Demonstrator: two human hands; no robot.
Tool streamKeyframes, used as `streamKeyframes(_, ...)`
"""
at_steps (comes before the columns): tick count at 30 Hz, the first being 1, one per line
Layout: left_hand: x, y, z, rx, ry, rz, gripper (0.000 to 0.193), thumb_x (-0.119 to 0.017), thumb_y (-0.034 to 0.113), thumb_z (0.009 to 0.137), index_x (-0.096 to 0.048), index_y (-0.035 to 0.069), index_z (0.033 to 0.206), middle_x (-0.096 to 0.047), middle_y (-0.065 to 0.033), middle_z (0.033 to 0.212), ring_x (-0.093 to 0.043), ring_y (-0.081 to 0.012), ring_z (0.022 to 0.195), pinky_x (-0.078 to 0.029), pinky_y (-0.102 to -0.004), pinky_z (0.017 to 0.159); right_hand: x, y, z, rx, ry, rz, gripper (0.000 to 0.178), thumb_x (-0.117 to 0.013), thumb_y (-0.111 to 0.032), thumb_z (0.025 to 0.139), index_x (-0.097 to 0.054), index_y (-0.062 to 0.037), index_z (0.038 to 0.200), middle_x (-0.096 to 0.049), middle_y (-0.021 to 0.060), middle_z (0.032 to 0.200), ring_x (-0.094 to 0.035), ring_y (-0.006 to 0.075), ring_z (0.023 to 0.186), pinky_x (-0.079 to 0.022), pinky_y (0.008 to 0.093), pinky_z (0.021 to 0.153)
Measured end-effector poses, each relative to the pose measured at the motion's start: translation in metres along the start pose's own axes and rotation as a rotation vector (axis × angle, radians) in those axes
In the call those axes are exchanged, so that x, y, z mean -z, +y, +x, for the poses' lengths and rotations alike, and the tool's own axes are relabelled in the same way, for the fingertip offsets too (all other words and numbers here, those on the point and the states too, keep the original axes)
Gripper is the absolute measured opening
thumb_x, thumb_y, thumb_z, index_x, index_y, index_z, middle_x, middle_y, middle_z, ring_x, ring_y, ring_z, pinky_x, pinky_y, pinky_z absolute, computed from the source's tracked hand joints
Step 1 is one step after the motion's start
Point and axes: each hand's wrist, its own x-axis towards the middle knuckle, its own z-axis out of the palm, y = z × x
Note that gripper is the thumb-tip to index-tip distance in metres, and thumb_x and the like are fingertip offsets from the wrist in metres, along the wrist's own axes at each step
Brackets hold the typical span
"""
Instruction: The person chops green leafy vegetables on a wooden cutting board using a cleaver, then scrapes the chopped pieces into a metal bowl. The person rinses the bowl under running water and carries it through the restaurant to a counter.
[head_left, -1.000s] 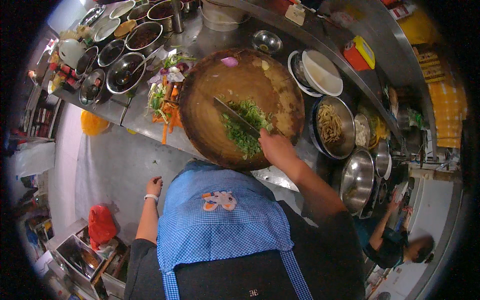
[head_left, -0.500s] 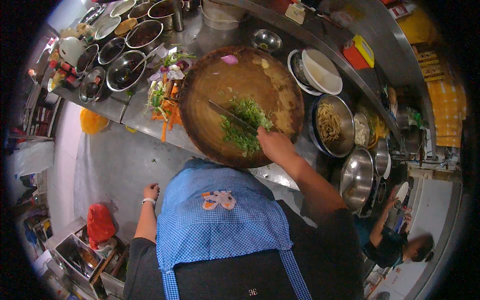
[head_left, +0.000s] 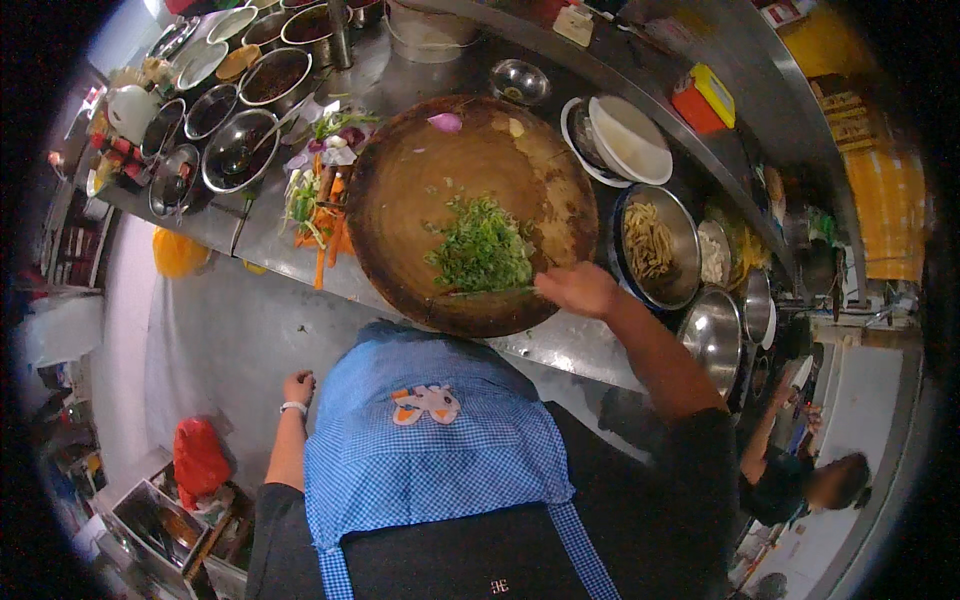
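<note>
The right hand's [head_left: 578,290] fingers are clenched around the grip of a kitchen knife [head_left: 500,291]. Its blade shows only as a thin line along the near edge of the finely chopped greens [head_left: 483,243]. The left hand [head_left: 298,384] hangs well away beside the apron [head_left: 425,440], fingers loosely curled; nothing is seen in them.

Change noted: half a second ago the blade lay slantwise across the greens; it now lies on their near side, and the right hand is closer to the block's right rim. The greens form one compact heap, which I judge to be gathered rather than cut at this instant.

The heap sits near the middle of the round wooden chopping block [head_left: 400,190]. A pink onion piece [head_left: 445,122] lies toward the far rim, clear of the blade. Vegetable trimmings [head_left: 325,210] crowd the left rim. On the right, a steel bowl [head_left: 686,255] of pale brown strips stands just beside the block, limiting elbow room; white dishes [head_left: 630,142] stand beyond. I observe nothing between blade and heap.
</note>
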Motion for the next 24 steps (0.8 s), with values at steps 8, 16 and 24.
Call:
streamKeyframes(8, 0.006, 0.004, 0.015, 0.011, -0.015, -0.076, 0.022, -0.055, 0.01, 0.086, -0.064, 0.002, 0.105, -0.066, -0.0075, 0.081, -0.06, -0.0128, 0.066, -0.049, -0.026, 0.056, 0.006, 0.005, 0.019, -0.271, 0.216, 0.142, 0.017, -0.055, -0.025, 0.087, -0.053, -0.009, 0.092, -0.061, 0.0124, 0.078, -0.061, 0.034, 0.072, -0.048, 0.0444, 0.061)
streamKeyframes(16, -0.002, 0.019, 0.007, 0.015, -0.02, 0.062, 0.021, -0.055, 0.01, 0.086, -0.065, 0.002, 0.103, -0.068, -0.0082, 0.081, -0.062, -0.0131, 0.067, -0.05, -0.0263, 0.058, 0.0, -0.096, 0.05, -0.858, 0.27, 0.618, 0.038, -0.046, -0.021, 0.093, -0.038, 0.0022, 0.122, -0.061, 0.0306, 0.086, -0.059, 0.0475, 0.081, -0.045, 0.0548, 0.07)
streamKeyframes(24, 0.013, -0.003, 0.035, 0.046, -0.083, -0.062, 0.022, -0.056, 0.011, 0.086, -0.063, 0.001, 0.105, -0.066, -0.0077, 0.08, -0.06, -0.0134, 0.066, -0.05, -0.0271, 0.058, -0.007, -0.102, 0.051, -0.959, 0.246, 0.585, 0.042, -0.041, -0.02, 0.093, -0.038, 0.0067, 0.125, -0.062, 0.0293, 0.084, -0.061, 0.0464, 0.075, -0.048, 0.0543, 0.068)
